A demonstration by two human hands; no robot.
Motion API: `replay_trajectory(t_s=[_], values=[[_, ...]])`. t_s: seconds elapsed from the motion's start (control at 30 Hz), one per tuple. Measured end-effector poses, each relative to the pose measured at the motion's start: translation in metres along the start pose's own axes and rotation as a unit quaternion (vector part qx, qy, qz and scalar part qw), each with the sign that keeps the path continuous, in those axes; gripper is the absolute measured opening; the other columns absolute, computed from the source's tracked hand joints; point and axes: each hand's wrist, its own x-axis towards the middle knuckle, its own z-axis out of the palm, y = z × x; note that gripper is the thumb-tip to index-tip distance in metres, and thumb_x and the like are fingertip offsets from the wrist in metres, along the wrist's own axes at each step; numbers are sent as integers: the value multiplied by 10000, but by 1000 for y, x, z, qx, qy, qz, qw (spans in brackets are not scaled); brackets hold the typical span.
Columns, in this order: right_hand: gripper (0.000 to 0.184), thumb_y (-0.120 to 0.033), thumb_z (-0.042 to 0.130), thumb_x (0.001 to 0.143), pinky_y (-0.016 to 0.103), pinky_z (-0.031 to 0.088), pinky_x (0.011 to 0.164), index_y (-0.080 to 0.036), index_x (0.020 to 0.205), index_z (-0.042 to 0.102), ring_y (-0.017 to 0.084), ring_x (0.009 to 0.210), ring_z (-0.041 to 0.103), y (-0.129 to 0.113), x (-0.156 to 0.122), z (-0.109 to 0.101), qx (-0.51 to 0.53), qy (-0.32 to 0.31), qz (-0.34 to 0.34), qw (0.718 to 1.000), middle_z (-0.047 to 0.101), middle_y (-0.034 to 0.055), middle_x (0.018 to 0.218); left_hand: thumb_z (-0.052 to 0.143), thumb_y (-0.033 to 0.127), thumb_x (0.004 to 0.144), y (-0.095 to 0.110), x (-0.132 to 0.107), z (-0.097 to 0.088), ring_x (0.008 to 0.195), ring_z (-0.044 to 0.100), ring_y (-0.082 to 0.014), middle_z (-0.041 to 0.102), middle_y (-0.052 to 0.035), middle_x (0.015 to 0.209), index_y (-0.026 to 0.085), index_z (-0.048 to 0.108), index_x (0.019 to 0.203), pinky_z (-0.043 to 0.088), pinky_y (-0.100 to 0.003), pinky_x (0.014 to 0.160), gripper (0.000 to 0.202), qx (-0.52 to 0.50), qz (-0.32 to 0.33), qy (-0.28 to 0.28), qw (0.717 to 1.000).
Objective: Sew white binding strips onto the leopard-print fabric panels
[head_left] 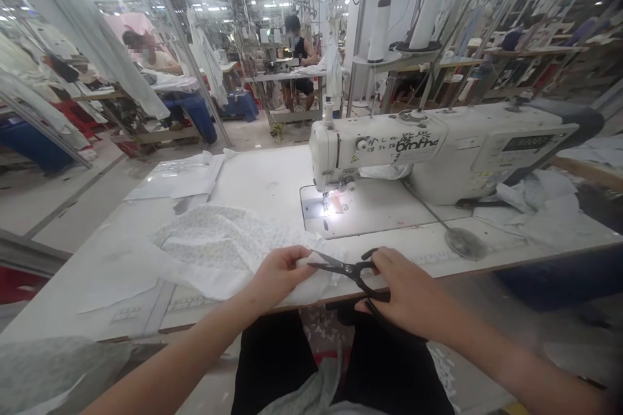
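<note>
1. Hand states: our left hand [277, 272] pinches the white fabric [219, 249] edge at the table [263, 175] front; our right hand [406, 288], fingers curled closed, grips black scissors [348, 269].
2. Blades sit at the pinched edge, slightly parted.
3. Progress, as we judge: trimming underway; small white scraps [321, 331] litter below, most fabric lies uncut beside the sewing machine [438, 149].
</note>
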Motion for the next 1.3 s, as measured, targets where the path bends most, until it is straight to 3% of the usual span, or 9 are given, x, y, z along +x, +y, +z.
replay_trajectory(t_s=[0.3, 0.5, 0.7, 0.9, 1.07, 1.13, 1.2, 1.27, 1.3], values=[[368, -467, 613, 766, 251, 261, 479, -206, 597, 417, 173, 558, 512, 2, -5, 12, -31, -49, 29, 998, 550, -3, 607, 687, 406, 687, -1, -3, -11, 515, 465, -70, 546, 20, 655, 153, 588, 821, 353, -200, 510, 303, -36, -98, -71, 992], [325, -511, 542, 777, 246, 306, 481, -204, 697, 473, 185, 614, 552, 51, 10, 4, -57, -14, 148, 987, 587, 15, 710, 579, 255, 772, 8, -11, -27, 727, 541, -106, 558, -6, 899, 227, 499, 1054, 423, -228, 626, 295, -32, -49, -127, 990], [410, -428, 584, 742, 388, 425, 737, -84, 964, 557, 329, 926, 549, 111, 32, -5, -114, 96, 204, 968, 576, 170, 946, 497, 205, 771, -15, -11, -26, 692, 511, -134, 539, 2, 778, 207, 515, 987, 398, -256, 611, 217, 185, 83, -1, 979], [166, -290, 465, 870, 298, 438, 803, -199, 942, 584, 193, 915, 541, 26, 24, 9, 101, 100, -1, 990, 573, 58, 962, 477, 138, 728, -23, -14, -9, 580, 483, -135, 458, 50, 629, 224, 372, 1207, 358, -247, 565, 498, 303, 164, 92, 934], [118, -303, 553, 826, 279, 432, 725, -193, 784, 563, 157, 750, 523, -44, 19, 22, 461, 21, -71, 884, 553, -4, 778, 528, 215, 797, -19, -25, 10, 507, 411, -103, 418, 74, 599, 225, 278, 1257, 344, -212, 506, 523, 246, 250, 73, 934], [173, -311, 523, 849, 273, 424, 678, -181, 737, 549, 146, 699, 504, -49, 16, 26, 488, 9, -68, 870, 529, -10, 719, 541, 204, 795, -16, -29, 12, 660, 501, -137, 506, 8, 755, 225, 277, 1275, 418, -249, 607, 548, 277, 325, 128, 895], [179, -319, 530, 851, 264, 412, 639, -176, 744, 545, 135, 667, 484, -46, 12, 30, 516, -10, -68, 854, 515, -11, 704, 576, 184, 773, -10, -31, 11, 897, 515, -202, 528, -67, 958, 239, 380, 1234, 423, -342, 792, 504, 347, 446, 197, 801], [175, -318, 548, 847, 249, 396, 605, -181, 742, 523, 121, 638, 462, -43, 8, 34, 550, -10, -64, 833, 492, -19, 690, 589, 157, 768, -4, -31, 10, 1010, 478, -241, 537, -82, 1015, 245, 518, 1117, 351, -409, 907, 367, 401, 539, 212, 710], [162, -315, 557, 845, 240, 388, 585, -189, 757, 508, 116, 624, 453, -41, 5, 36, 562, 4, -58, 825, 481, -26, 681, 578, 145, 776, 0, -30, 11, 999, 486, -237, 558, -73, 979, 241, 563, 1051, 342, -412, 911, 292, 403, 555, 192, 702]])
